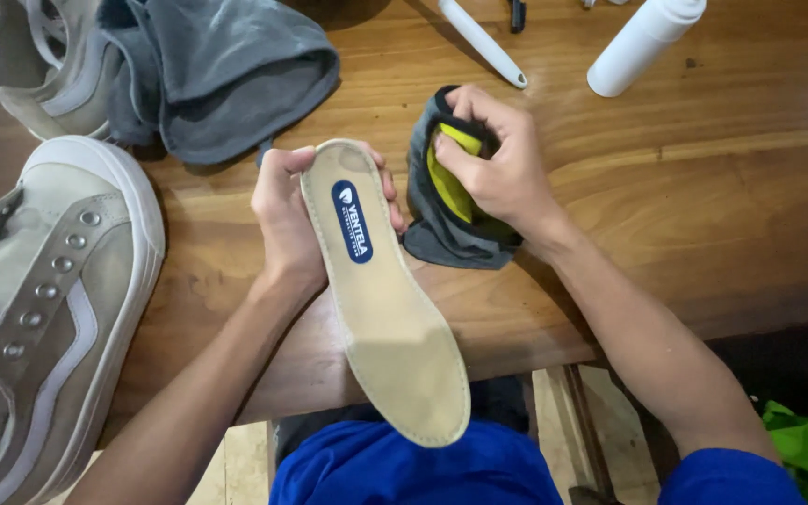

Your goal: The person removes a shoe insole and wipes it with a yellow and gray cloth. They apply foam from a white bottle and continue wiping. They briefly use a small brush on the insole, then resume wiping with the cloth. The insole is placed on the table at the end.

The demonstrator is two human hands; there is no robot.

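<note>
Insole: tan, long, with a dark blue oval label near its upper end; I see it held up over the near edge of the desk, heel end pointing back at my lap, toe end toward the desk
Left hand: I have it raised with the forearm coming in from the lower left; the palm sits behind the toe end of the insole
Left fingers: wrapped round the far edge of the insole and clenched on it, thumb on the near edge
Right hand: forearm comes in from the lower right, wrist bent, knuckles up, resting on the desk just beside the insole
Right fingers: curled and gripping a bunched cloth, thumb pressed into its fold
Cloth: grey outside, yellow inside, crumpled on the desk under my right hand
Shoe: beige canvas sneaker with a white stripe and metal eyelets, lying at the left edge, well apart from both hands
Second shoe: same kind, top left corner
Grey towel: heaped beside the second shoe
White bottle: lying at the far side of the desk
White stick: slim, near the bottle, I cannot tell what it is
</note>
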